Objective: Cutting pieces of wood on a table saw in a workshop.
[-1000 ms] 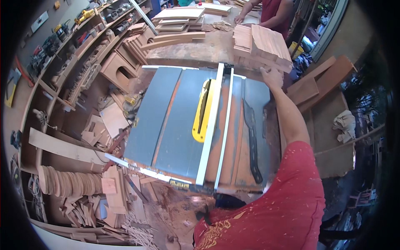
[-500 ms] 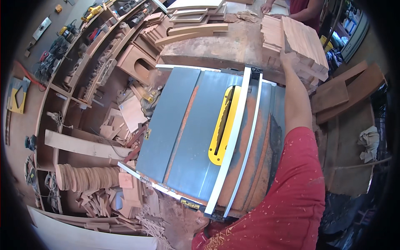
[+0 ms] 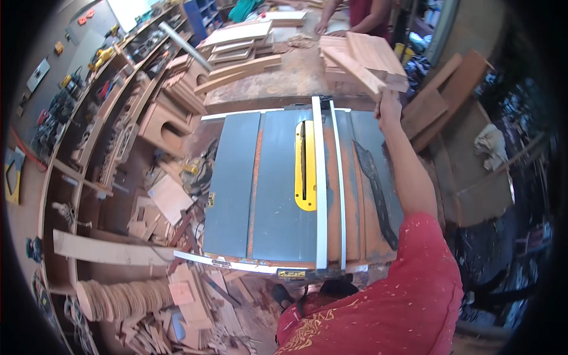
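My right hand (image 3: 389, 106) is closed on the near end of a pale wooden piece (image 3: 355, 68), which slants up and left across a stack of planed boards (image 3: 378, 53) at the back of the bench. My forearm reaches over the right side of the table saw (image 3: 231, 177), whose grey top has rust patches, a yellow blade insert (image 3: 305, 203), a long pale fence (image 3: 321, 231) and a black plastic piece (image 3: 376, 195) lying toward the right. I cannot see my left hand.
A co-worker (image 3: 373, 15) works at the far bench (image 3: 248, 89) beside stacked panels (image 3: 234, 35). Tool shelves (image 3: 83, 148) line the left, with wood offcuts (image 3: 148, 319) below. Leaning boards (image 3: 444, 100) and a pale rag (image 3: 491, 145) are on the right.
My right hand, earlier reaching at the stack, has come back slightly toward me with the wooden piece, which now slants out from the stack. The view has shifted as my head moved.
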A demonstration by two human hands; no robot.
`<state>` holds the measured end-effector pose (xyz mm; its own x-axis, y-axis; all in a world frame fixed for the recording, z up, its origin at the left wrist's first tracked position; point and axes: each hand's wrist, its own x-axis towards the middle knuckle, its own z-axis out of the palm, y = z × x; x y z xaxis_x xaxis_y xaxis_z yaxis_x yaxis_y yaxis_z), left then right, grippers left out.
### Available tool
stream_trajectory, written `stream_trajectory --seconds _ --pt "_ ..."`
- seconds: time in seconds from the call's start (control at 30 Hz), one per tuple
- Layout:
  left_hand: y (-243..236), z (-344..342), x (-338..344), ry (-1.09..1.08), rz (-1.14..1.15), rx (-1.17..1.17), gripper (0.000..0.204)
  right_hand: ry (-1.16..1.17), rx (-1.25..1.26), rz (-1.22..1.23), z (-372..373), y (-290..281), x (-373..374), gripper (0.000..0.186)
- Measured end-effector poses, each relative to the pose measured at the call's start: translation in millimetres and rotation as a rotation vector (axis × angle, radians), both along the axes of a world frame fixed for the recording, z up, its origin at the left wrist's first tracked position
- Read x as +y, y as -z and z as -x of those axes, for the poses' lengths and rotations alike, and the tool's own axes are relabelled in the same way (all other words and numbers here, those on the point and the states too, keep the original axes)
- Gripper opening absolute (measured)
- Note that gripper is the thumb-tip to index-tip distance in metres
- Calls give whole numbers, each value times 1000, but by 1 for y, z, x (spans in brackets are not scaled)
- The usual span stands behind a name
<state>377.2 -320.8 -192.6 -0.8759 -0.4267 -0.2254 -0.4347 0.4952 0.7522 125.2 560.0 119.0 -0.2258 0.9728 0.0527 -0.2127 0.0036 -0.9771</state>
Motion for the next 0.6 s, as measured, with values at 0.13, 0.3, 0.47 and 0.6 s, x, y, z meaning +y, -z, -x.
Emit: stream_trajectory --seconds 0.13,0.3,0.47,0.6 --pt "-135 157 85 228 -100 129 36 36 -309 -406 -125 -29 -153 34" --pt "-242 249 195 743 -626 379 54 111 -509 -914 -231 -7 -329 39" --pt "-282 235 323 1045 -1203 -9 76 -25 -622 -1198 -277 4 -462 44" --pt "-257 186 343 977 -1151 -162 58 -90 -577 -1187 -302 42 -532 45"
